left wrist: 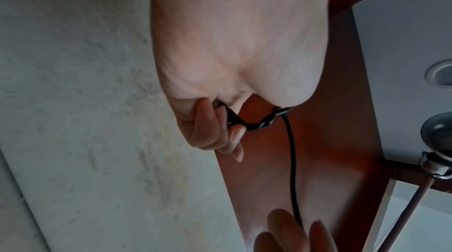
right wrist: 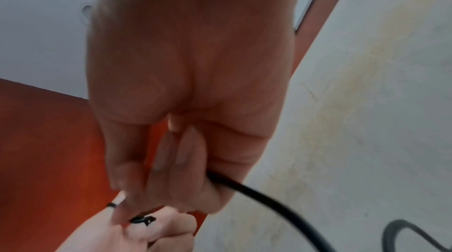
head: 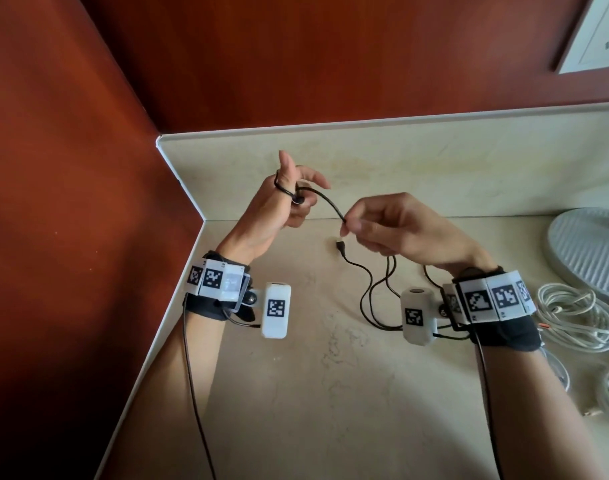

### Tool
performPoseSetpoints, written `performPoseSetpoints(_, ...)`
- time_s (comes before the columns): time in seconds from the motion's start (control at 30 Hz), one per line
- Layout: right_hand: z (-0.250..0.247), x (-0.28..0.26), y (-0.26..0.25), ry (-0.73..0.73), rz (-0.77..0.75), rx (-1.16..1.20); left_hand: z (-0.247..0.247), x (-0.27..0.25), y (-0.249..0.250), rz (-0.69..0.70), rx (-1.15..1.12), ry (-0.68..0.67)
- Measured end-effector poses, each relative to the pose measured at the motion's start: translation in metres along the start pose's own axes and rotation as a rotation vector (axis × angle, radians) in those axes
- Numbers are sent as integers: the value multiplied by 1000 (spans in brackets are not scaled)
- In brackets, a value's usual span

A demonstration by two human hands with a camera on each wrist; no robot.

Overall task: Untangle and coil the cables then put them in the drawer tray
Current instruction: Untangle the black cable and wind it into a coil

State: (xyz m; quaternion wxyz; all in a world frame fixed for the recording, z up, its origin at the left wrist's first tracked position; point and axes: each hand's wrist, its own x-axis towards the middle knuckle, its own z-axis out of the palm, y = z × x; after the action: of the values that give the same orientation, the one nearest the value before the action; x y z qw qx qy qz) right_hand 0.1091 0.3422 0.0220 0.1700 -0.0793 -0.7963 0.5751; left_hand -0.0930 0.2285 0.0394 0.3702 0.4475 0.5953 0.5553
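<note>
A thin black cable (head: 325, 200) runs between my two hands above the pale counter. My left hand (head: 289, 199) is raised near the back corner, thumb up, with the cable looped round the thumb and pinched by curled fingers (left wrist: 234, 132). My right hand (head: 382, 223) pinches the same black cable (right wrist: 257, 192) a short way to the right. Below it the cable's slack hangs in loops (head: 372, 292) onto the counter, and a small plug (head: 341, 245) lies there. No drawer tray is in view.
A heap of white cables (head: 573, 317) lies at the right edge of the counter (head: 296, 393). A round white ribbed base (head: 590, 247) stands behind it. Red-brown walls (head: 71, 202) close the left and back sides.
</note>
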Motion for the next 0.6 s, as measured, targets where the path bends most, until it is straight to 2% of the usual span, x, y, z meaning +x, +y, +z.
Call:
performPoseSetpoints(0.1, 2, -1, -5, 1, -10, 25, -5, 3, -6, -30, -37, -4)
performPoseSetpoints(0.2, 0, -3, -9, 69, -14, 28, -9, 0, -8, 24, 23, -28)
performPoseSetpoints(0.37, -2, 2, -10, 330, 11, -13, -8, -10, -3, 209, 303, -131)
performPoseSetpoints(0.5, 4, 8, -13, 428, 72, -106, -2, -12, 3, 140, 342, -298)
performPoseSetpoints(0.6, 8, 8, -17, 474, 82, -172, 4, -13, 3, 76, 528, -280)
